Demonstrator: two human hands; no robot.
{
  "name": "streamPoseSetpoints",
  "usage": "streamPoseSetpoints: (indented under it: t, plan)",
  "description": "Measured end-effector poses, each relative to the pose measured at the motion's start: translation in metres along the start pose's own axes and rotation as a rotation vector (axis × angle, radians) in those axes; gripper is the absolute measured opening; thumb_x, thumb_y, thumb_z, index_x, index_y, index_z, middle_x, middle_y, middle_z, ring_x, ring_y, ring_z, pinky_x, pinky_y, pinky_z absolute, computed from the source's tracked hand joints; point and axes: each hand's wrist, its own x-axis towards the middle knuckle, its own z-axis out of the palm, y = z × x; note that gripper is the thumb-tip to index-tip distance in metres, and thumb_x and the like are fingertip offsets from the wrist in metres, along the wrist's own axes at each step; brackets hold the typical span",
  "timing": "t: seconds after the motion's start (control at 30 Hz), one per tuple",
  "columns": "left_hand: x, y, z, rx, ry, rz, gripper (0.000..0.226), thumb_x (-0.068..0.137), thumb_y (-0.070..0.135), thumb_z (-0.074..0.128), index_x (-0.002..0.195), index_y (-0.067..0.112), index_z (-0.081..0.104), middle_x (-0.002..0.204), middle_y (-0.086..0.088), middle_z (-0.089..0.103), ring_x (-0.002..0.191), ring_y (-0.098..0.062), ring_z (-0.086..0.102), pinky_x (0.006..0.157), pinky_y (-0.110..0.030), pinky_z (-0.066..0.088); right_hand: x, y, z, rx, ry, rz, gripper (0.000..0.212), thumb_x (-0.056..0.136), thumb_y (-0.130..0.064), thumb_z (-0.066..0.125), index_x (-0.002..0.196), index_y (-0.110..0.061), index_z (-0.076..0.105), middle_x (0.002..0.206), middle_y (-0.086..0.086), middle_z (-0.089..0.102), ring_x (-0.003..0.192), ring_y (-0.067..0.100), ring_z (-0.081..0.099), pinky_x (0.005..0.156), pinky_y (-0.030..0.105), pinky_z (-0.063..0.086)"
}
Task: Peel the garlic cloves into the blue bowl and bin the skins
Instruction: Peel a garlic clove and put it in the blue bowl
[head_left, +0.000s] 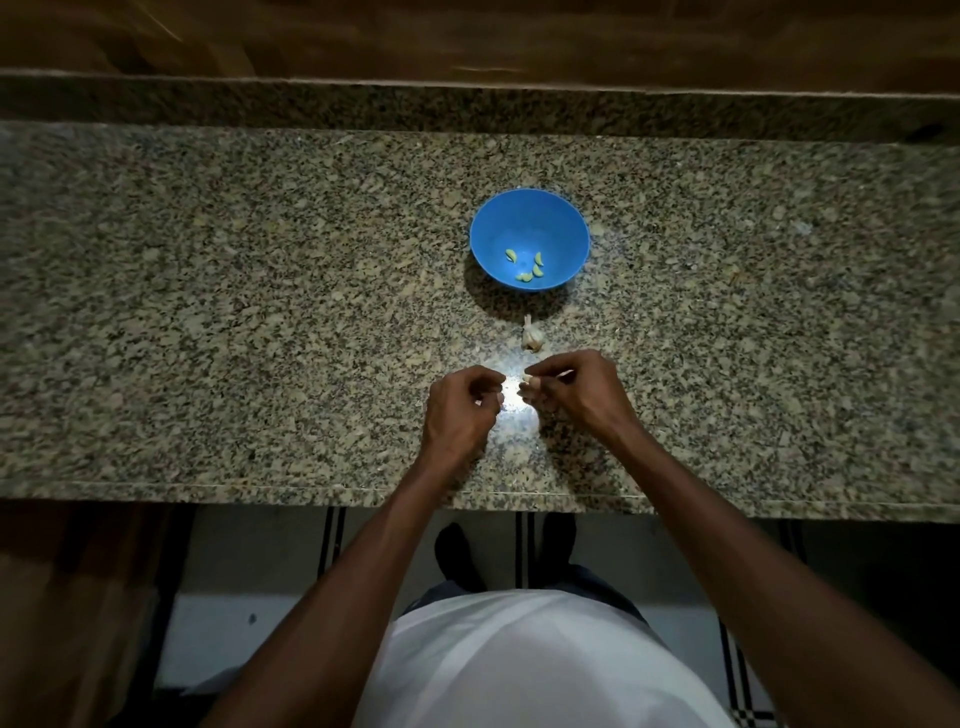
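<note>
Granite counter (260, 312), perhaps 4 cloves (527, 267) bowled.

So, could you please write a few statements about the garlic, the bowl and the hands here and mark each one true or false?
1. The blue bowl holds several peeled cloves. True.
2. The garlic bulb lies inside the bowl. False: it lies on the granite counter, between bowl and hands.
3. The right hand pinches a garlic clove. True.
4. The left hand grips the bowl's rim. False: it is near the right hand, apart from the bowl.
5. The bowl is red. False: blue.
</note>
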Motion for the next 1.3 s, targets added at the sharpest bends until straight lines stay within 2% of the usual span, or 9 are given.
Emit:
streamPoseSetpoints:
  t: [0.2,0.33,0.47,0.57,0.63,0.73,0.93,1.17,1.3]
  plan:
    - [-0.001,0.0,-0.002,-0.114,-0.047,0.003,0.016,0.092,0.018,0.078,0.108,0.019,0.081,0.099,0.006,0.079,0.089,0.002,0.072,0.071,-0.005,0.051,-0.002,0.01,0.004,-0.05,0.078,-0.027,0.011,0.088,-0.018,0.084,0.097,-0.013,0.084,0.084,-0.001,0.081,0.071,0.008,0.077,0.07,0.027,0.064]
    - [-0.001,-0.007,0.0,0.01,-0.005,0.082,0.026,0.09,0.014,0.078,0.116,0.015,0.077,0.108,0.001,0.075,0.097,-0.005,0.069,0.087,-0.021,0.058,-0.005,0.01,0.009,-0.145,0.096,-0.075,0.012,0.09,-0.016,0.083,0.1,-0.009,0.084,0.086,0.003,0.081,0.07,0.001,0.075,0.069,0.018,0.061]
    - [0.004,-0.012,-0.002,0.162,-0.046,0.2,0.068,0.082,0.03,0.084,0.141,0.009,0.059,0.144,-0.009,0.049,0.128,-0.004,0.035,0.104,-0.004,0.03,-0.001,0.009,0.011,-0.365,0.069,-0.224,0.007,0.091,-0.007,0.078,0.094,-0.004,0.084,0.081,0.012,0.076,0.067,0.021,0.072,0.064,0.037,0.061]
    - [0.016,-0.012,-0.005,0.398,-0.152,0.154,0.102,0.074,0.052,0.087,0.158,0.017,0.041,0.167,-0.011,0.027,0.155,-0.029,0.016,0.123,-0.046,0.026,0.006,0.005,0.016,-0.581,0.02,-0.272,0.008,0.088,-0.003,0.075,0.085,-0.007,0.08,0.081,0.009,0.065,0.065,0.024,0.063,0.06,0.043,0.057]
    - [0.021,-0.01,-0.007,0.51,-0.23,0.123,0.112,0.074,0.061,0.086,0.163,0.02,0.031,0.172,-0.008,0.015,0.159,-0.033,0.004,0.126,-0.053,0.018,0.007,0.001,0.019,-0.668,-0.001,-0.266,0.008,0.091,-0.007,0.069,0.089,-0.008,0.076,0.088,0.007,0.062,0.071,0.027,0.061,0.06,0.04,0.054]
    - [0.023,-0.011,-0.007,0.52,-0.252,0.124,0.114,0.075,0.063,0.084,0.164,0.021,0.026,0.174,-0.006,0.01,0.16,-0.033,-0.001,0.126,-0.054,0.014,0.002,0.0,0.024,-0.828,-0.024,-0.367,0.011,0.095,-0.011,0.065,0.085,-0.006,0.068,0.09,0.01,0.057,0.072,0.025,0.052,0.058,0.039,0.045]
    - [0.023,-0.02,-0.004,0.477,-0.216,0.154,0.109,0.078,0.053,0.086,0.164,0.021,0.027,0.174,-0.007,0.011,0.161,-0.032,-0.001,0.126,-0.052,0.015,0.003,-0.008,0.029,-1.024,-0.128,-0.418,0.023,0.092,-0.023,0.075,0.088,-0.001,0.07,0.086,0.015,0.06,0.072,0.033,0.06,0.059,0.041,0.047]
    - [0.021,-0.025,0.0,0.402,-0.179,0.18,0.096,0.087,0.059,0.075,0.163,0.019,0.03,0.174,-0.009,0.014,0.161,-0.032,-0.002,0.128,-0.055,0.012,0.006,-0.032,0.032,-1.097,-0.237,-0.437,0.011,0.097,-0.007,0.063,0.092,0.003,0.064,0.093,0.023,0.061,0.082,0.036,0.061,0.064,0.04,0.037]
    - [0.021,-0.025,0.001,0.408,-0.173,0.18,0.096,0.086,0.053,0.078,0.163,0.018,0.031,0.173,-0.009,0.014,0.161,-0.032,-0.001,0.128,-0.055,0.013,0.009,-0.04,0.034,-1.137,-0.298,-0.414,0.028,0.097,-0.006,0.064,0.074,-0.004,0.049,0.072,0.011,0.042,0.07,0.032,0.051,0.062,0.04,0.036]
